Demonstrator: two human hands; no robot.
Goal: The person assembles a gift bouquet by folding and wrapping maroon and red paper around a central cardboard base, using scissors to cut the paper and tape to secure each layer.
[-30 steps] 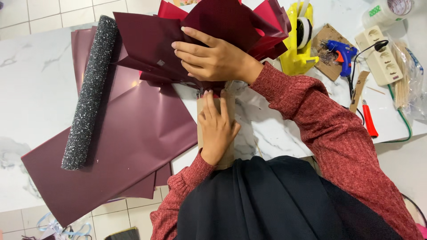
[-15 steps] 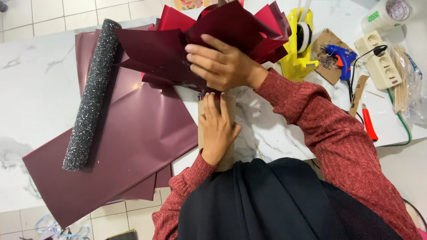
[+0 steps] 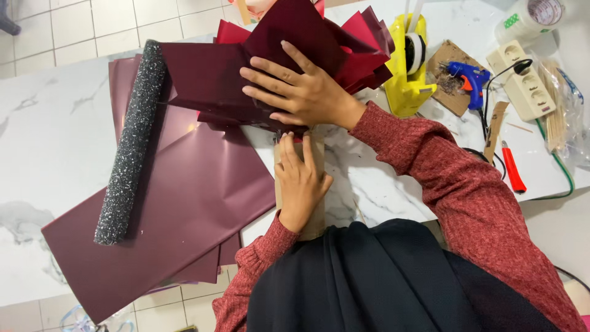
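Observation:
A bunch of folded dark-red paper sheets (image 3: 209, 80) fans out at the top of a brown cardboard tube (image 3: 316, 209) lying on the white marble table (image 3: 49, 123). My right hand (image 3: 301, 92) lies flat on the bunch, fingers spread, pressing it down where it meets the tube. My left hand (image 3: 298, 181) grips the tube just below that spot, fingers pointing up toward the paper. Both arms wear red knit sleeves.
Flat maroon sheets (image 3: 184, 215) lie at the left with a black glitter roll (image 3: 129, 141) on them. At the right stand a yellow tape dispenser (image 3: 409, 74), a blue glue gun (image 3: 467, 77) on cardboard, a power strip (image 3: 522, 80), a red cutter (image 3: 511, 169), and wooden sticks (image 3: 556, 120).
My right hand has shifted a little on the red paper bunch and spread its fingers wider. My left hand stays on the tube.

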